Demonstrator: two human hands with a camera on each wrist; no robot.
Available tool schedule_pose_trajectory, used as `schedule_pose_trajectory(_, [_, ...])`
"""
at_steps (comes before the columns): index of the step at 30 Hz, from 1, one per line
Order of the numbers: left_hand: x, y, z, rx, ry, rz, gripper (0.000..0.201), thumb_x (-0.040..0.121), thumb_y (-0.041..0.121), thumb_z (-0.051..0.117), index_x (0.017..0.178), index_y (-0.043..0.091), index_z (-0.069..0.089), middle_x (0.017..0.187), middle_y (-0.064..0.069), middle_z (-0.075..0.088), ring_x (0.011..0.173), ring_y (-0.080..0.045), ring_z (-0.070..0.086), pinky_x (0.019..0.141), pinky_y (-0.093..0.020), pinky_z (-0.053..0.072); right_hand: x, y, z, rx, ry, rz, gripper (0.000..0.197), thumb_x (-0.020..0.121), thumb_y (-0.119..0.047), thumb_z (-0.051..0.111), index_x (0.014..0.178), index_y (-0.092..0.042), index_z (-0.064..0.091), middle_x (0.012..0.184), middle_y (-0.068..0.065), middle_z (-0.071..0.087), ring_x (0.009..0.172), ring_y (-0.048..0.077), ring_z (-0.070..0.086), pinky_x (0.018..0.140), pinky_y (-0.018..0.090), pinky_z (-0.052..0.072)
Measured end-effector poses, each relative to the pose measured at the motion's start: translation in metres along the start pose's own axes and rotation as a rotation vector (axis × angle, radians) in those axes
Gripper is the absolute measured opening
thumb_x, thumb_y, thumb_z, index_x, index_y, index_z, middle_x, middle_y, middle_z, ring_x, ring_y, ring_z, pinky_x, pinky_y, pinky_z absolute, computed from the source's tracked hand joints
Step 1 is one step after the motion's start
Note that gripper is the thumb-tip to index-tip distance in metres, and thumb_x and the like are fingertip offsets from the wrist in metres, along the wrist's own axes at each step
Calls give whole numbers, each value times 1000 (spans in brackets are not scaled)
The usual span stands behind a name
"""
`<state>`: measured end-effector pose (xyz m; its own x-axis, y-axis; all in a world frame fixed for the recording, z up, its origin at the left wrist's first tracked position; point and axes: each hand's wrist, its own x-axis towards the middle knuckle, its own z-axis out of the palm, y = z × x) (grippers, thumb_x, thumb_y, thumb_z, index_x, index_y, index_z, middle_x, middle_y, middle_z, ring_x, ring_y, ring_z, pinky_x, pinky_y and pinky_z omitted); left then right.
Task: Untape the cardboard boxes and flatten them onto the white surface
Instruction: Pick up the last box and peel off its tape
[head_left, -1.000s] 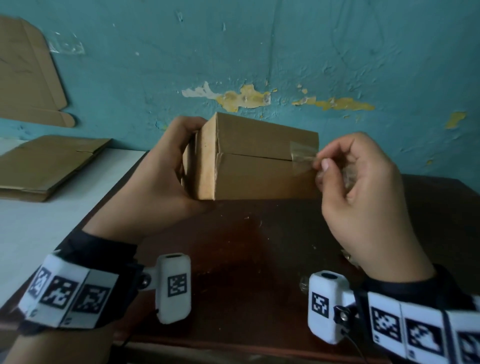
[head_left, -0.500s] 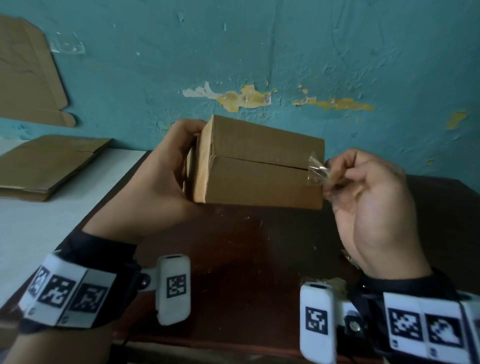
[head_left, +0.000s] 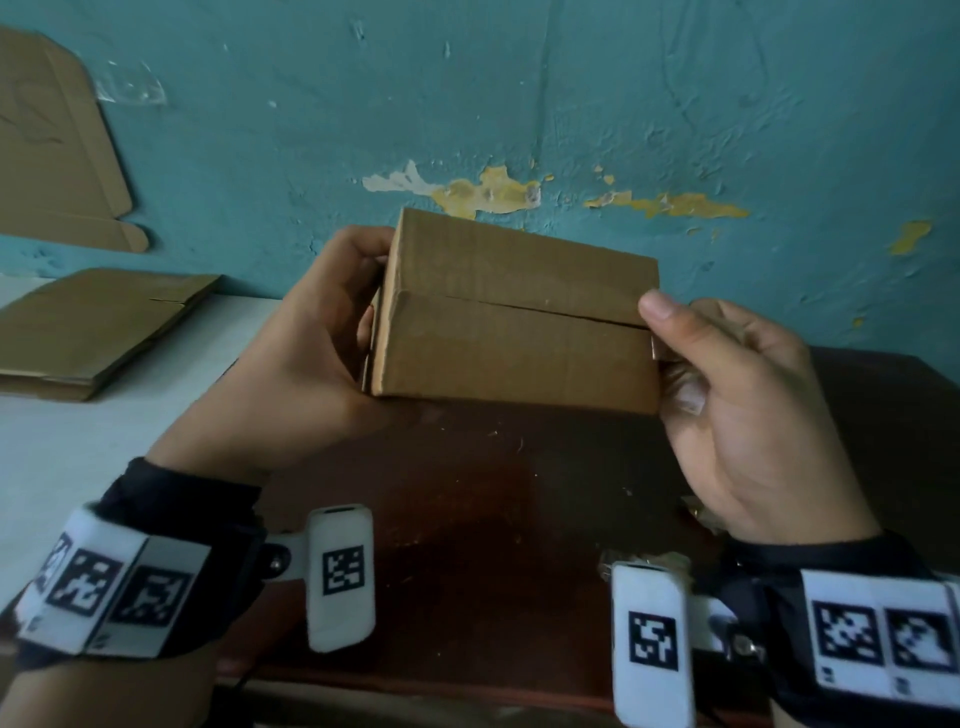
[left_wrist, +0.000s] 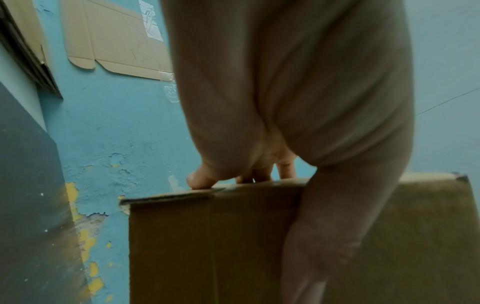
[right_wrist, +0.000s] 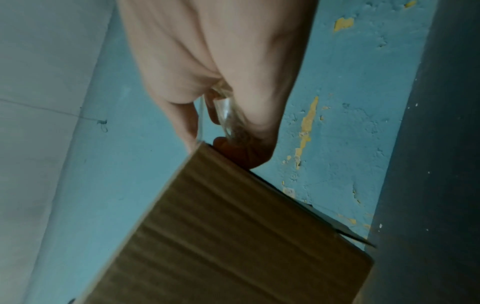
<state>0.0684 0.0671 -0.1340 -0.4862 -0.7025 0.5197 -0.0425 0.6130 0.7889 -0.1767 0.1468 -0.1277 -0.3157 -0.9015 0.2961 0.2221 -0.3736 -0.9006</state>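
A closed brown cardboard box (head_left: 514, 332) is held in the air between both hands, above the dark wooden table (head_left: 493, 493). Its seam faces me and no tape shows on it. My left hand (head_left: 358, 312) grips the box's left end, fingers curled over the far edge (left_wrist: 246, 172). My right hand (head_left: 675, 353) holds the right end, thumb on the seam corner. In the right wrist view a strip of clear tape (right_wrist: 226, 115) sits tucked between that hand's fingers, close to the box (right_wrist: 233, 236) corner.
A flattened cardboard box (head_left: 88, 332) lies on the white surface (head_left: 78, 457) at left. A cardboard sheet (head_left: 52, 145) is taped to the peeling teal wall. Small crumpled scraps (head_left: 644, 558) lie on the table by my right wrist.
My right hand peeled the clear tape off the seam's right end, pulled it clear, then came back to hold that end. The box rose slightly.
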Motion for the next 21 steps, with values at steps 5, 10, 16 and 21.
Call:
schedule_pose_trajectory(5, [-1,-2,-4,-20,50,19,93,54,-10,84,133,-9,35,112,-4,59,103,0,64,80,-15,53,3,-4,-3,149,81,0,21,97,-5,52,76,-2,55,75,6,74,77,17,75,66,29,61])
schedule_pose_trajectory(10, [-1,0,-7,-12,65,21,94,54,-7,84,133,-11,33,118,-4,58,106,-1,64,81,-14,53,2,-5,-4,149,37,-7,31,99,4,45,70,-9,43,83,8,76,94,23,76,84,38,62])
schedule_pose_trajectory(16, [-1,-1,-5,-23,49,14,91,54,-11,82,131,-12,35,114,0,59,103,2,65,81,-12,52,2,-2,-3,67,68,-4,36,96,13,39,67,-9,35,66,0,72,78,13,76,70,25,60])
schedule_pose_trajectory(21, [0,3,-1,-28,26,3,88,54,-9,80,130,-10,35,112,4,59,99,6,63,78,-11,51,5,4,-5,-28,60,3,44,89,17,42,63,-16,30,77,17,43,87,35,51,82,47,50])
